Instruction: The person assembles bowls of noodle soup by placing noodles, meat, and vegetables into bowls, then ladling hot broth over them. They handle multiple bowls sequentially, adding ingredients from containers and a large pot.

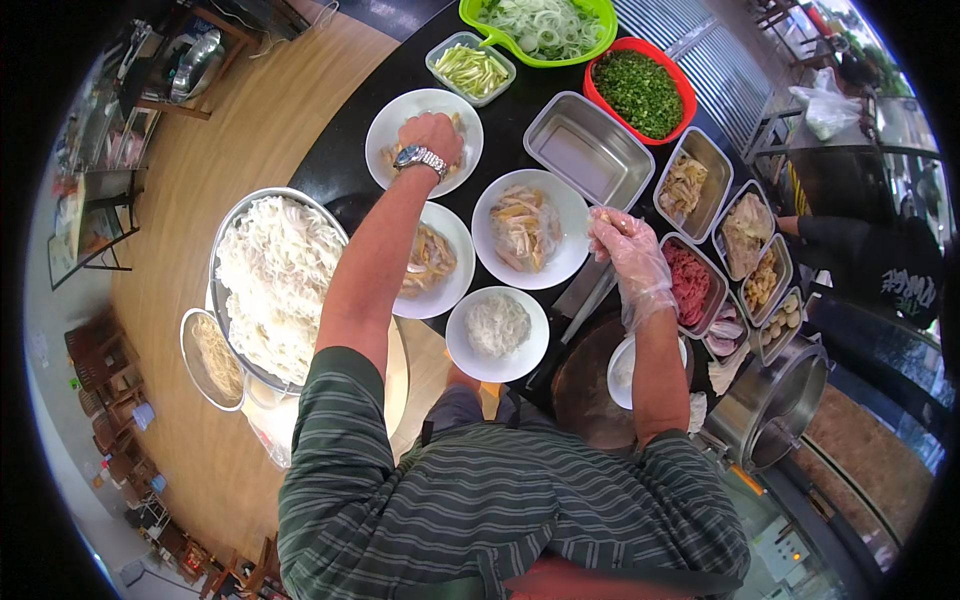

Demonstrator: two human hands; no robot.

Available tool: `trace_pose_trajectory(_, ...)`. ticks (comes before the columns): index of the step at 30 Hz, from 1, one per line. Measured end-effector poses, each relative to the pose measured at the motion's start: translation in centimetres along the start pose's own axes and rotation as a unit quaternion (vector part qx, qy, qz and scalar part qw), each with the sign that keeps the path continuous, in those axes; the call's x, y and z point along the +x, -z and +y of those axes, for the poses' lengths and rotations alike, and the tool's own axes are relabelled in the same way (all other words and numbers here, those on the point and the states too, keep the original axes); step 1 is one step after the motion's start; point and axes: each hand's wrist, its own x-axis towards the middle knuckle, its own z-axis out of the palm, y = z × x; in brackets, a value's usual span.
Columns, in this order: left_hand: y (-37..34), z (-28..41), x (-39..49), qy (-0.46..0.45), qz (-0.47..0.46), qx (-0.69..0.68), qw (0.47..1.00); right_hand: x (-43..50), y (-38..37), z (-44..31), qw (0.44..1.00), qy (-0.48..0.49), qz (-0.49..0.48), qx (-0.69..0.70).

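Observation:
My left hand point(430, 139), bare with a metal watch at the wrist, is over the far white bowl point(381, 124). Its fingers point down and are hidden, so what they hold cannot be seen. My right hand point(630, 251) wears a clear plastic glove. Its fingertips are drawn together beside the rim of a white bowl holding noodles and shredded chicken point(525, 225); any small piece between them is unclear. Partly behind my left forearm is another white bowl with chicken strips point(431, 259). Nearest my body, a smaller white bowl holds only rice noodles point(498, 325).
A large basin of white noodles point(277, 285) stands left. At the back are a green basket of sliced onion point(544, 30) and a red basket of chopped herbs point(637, 90). Steel trays, one with minced meat point(685, 281), line the right. A cleaver point(585, 289) lies by a round chopping block point(589, 382).

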Motion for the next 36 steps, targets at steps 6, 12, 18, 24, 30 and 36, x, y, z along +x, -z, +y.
trace_pose_trajectory(6,2.4,-1.8,1.0,-0.161,0.024,-0.007,0.987,0.3,1.2,0.3,1.0,0.01,0.011,0.0)
trace_pose_trajectory(12,2.8,-3.3,-1.0,-0.291,0.002,0.17,0.942,-0.4,0.3,0.4,1.0,0.007,0.002,0.014)
trace_pose_trajectory(18,3.2,-3.5,-2.7,-0.243,-0.045,0.155,0.957,-1.1,0.4,1.3,0.999,-0.014,-0.007,0.029)
trace_pose_trajectory(24,7.3,-5.8,-6.1,-0.242,0.041,0.032,0.969,-1.5,0.5,1.0,1.0,-0.013,0.009,0.002)
trace_pose_trajectory(30,11.1,-3.2,-22.6,-0.2,0.006,-0.168,0.965,-1.9,-0.6,1.8,0.999,-0.016,0.042,0.0)
trace_pose_trajectory(36,8.1,-2.4,-37.0,-0.179,-0.307,-0.297,0.886,-3.1,-7.9,2.0,0.987,0.041,-0.096,-0.125)
